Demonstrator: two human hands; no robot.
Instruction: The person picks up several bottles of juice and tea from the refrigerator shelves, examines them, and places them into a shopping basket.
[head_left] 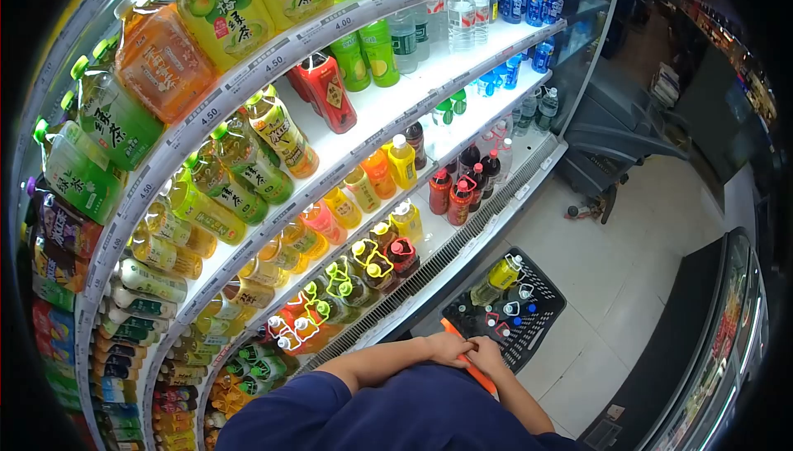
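bottles in basket [541, 319], shelves [388, 112] left — bottle-filled

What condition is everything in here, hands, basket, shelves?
Left hand: closed on the orange handle.
Right hand: gripping the same handle.
Black basket: on the floor, holding several bottles.
Yellow-green bottle: lying tilted in the basket.
Cooler shelves: stocked with drinks, with gaps.

We see a black mesh shopping basket [541, 312] on the pale floor, low and right of centre, just in front of the cooler's bottom grille. Its orange handle [475, 368] rises at the near edge. Inside, a yellow-green bottle [496, 279] lies tilted at the far left corner, with several dark, capped bottles [500, 317] packed upright beside it.
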